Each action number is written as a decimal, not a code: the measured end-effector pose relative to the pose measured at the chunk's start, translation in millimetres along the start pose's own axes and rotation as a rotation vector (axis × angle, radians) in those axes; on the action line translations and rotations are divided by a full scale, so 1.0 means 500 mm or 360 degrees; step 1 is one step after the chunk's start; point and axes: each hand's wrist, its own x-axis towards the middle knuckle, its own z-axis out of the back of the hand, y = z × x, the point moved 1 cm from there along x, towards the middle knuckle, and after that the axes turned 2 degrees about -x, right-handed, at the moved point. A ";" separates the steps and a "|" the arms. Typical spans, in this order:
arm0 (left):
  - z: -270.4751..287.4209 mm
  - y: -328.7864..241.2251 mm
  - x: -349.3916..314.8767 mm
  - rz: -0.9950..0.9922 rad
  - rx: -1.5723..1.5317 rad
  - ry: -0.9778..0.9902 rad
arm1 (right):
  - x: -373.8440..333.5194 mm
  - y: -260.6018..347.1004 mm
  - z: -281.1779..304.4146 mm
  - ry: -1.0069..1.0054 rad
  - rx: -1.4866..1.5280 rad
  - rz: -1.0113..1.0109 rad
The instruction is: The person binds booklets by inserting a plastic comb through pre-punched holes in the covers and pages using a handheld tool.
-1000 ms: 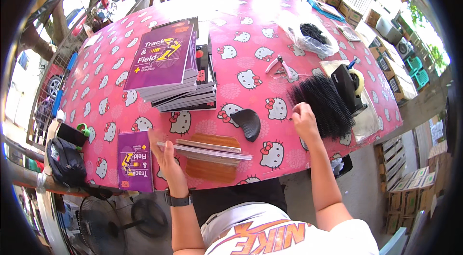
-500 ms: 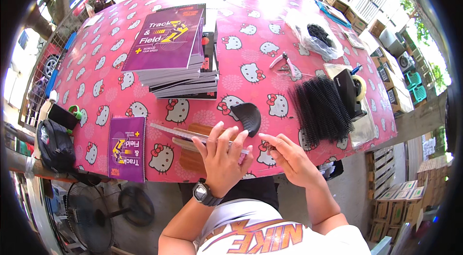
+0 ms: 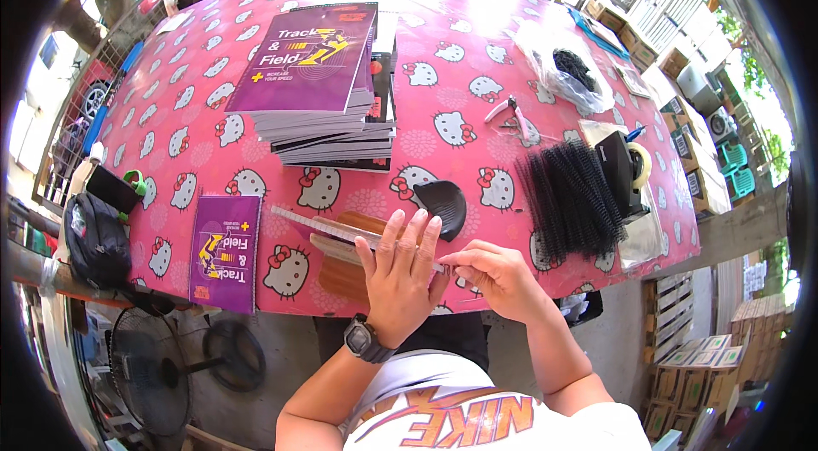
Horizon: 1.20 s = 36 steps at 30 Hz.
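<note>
Page block point(image 3: 319, 226), edge uppermost and slanted, sits at lower centre of the frame against a brown wooden holder point(image 3: 340, 278). Left hand point(image 3: 402, 279) lies across it with fingers extended and slightly parted; it is laid over the work, not closed around it. Right hand point(image 3: 496, 275) is drawn into a pinch at the right end of the same edge. Cannot tell whether anything is caught between those fingertips; the parts are too small and partly covered.

Surroundings: black spiral coils point(image 3: 573, 202) lie in a bundle at right of centre, close to a black tape dispenser point(image 3: 615, 168). Pink-handled pliers point(image 3: 515, 121) rest above the coils. A black curved pad point(image 3: 443, 209) is just beyond the left fingers. A stack of purple notebooks point(image 3: 302, 67) occupies upper left of centre; a single purple notebook point(image 3: 224, 253) lies flat at lower left.

Risks, in this inspector's judgement: the page block could tip or its sheets fan out of line, since the flat left hand presses without enclosing it. Misaligned holes would make anything threaded there snag or skip. The near table edge point(image 3: 290, 311) is close; a knock from either forearm could send the work off it.
</note>
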 end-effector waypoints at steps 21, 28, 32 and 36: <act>0.083 0.037 0.038 -0.0344 -0.0400 0.0188 | 0.118 -0.183 -0.012 0.0696 -0.1005 -0.0161; 0.075 0.017 0.043 -0.0224 -0.0369 0.0107 | 0.089 -0.232 -0.029 0.0417 -0.0864 -0.0090; 0.070 0.030 0.037 -0.0228 -0.0321 0.0236 | 0.064 -0.212 -0.008 0.0288 -0.0526 -0.0057; 0.074 0.031 0.043 -0.0188 -0.0419 0.0140 | 0.039 -0.194 0.002 0.0346 0.0535 -0.0288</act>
